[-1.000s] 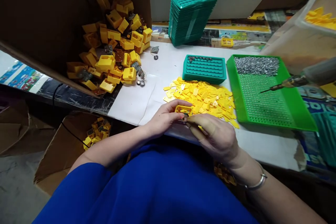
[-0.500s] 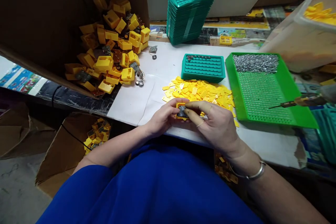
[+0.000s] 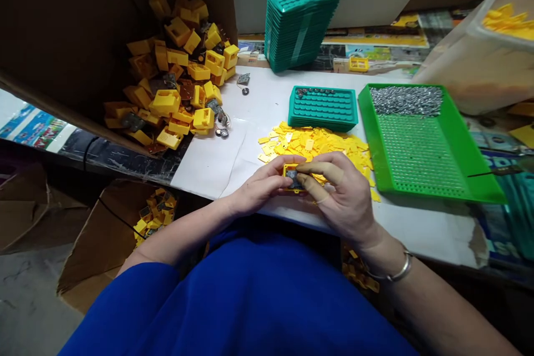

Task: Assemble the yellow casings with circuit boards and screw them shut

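Observation:
A small yellow plastic housing [image 3: 285, 170] is held over the front of the white work surface, its open side facing up. Inside it lies a dark circuit board [image 3: 293, 178]. My left hand [image 3: 267, 181] is closed around the housing's left side, with the thumb at the board's edge. From the right, my right hand [image 3: 344, 192] closes thumb and forefinger, both with coverings on them, on the housing's right end and the board. Those fingers hide part of the housing. Just behind both hands spreads a pile of flat yellow plastic pieces [image 3: 311, 142].
A teal tray stack [image 3: 323, 108] with small round parts stands behind the pile. On the right is a green basket [image 3: 434, 150] of metal screws, with a power screwdriver [image 3: 517, 167] beyond. A cardboard box [image 3: 62, 67] with yellow housings [image 3: 167, 101] stands left; taped trays [image 3: 302, 25] stand behind.
Both hands and the housing have shifted slightly right, and the board shows more clearly. The screwdriver at the right edge has swung away to the right.

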The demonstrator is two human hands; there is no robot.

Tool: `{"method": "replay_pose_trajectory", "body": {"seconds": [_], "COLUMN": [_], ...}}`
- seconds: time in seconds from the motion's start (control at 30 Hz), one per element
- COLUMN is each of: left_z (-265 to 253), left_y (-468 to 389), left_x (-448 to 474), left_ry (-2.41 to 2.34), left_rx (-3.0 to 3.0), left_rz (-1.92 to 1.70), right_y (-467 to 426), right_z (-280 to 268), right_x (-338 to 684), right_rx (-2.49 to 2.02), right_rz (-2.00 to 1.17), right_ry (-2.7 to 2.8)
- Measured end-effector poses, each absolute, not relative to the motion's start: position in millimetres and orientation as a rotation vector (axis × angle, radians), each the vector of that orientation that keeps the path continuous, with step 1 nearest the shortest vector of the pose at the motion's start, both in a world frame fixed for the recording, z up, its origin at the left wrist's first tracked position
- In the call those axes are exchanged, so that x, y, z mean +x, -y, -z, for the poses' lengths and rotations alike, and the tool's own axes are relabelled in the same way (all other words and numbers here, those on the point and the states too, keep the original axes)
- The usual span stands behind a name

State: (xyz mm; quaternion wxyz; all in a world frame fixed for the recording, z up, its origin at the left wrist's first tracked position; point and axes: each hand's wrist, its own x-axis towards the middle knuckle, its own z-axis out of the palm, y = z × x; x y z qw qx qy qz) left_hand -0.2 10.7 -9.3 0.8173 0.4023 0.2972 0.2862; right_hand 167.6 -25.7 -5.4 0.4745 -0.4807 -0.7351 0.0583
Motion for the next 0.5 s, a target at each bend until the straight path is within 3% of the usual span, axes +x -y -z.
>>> {"method": "replay_pose_trajectory", "body": {"seconds": [0.2, 0.4, 0.5], "left_z": [6.9, 5.6, 5.9], "left_y": [-5.0, -2.5, -2.1], "left_x": [0.3, 0.6, 2.8], "left_ry": [-0.664, -0.704, -0.744], "left_rx": [1.022, 1.281, 1.239], "left_rz": [-0.689, -0.797, -0.775], "right_y": [33.1, 29.2, 31.9], "right_z": [20.6, 26.5, 24.1], "right_x": [156.4, 153.4, 153.1], "right_rx": [-1.22, -1.215, -1.248], "right_rz": [-0.158, -0.658, -0.748], "right_ry": [1.571, 1.352, 1.37]}}
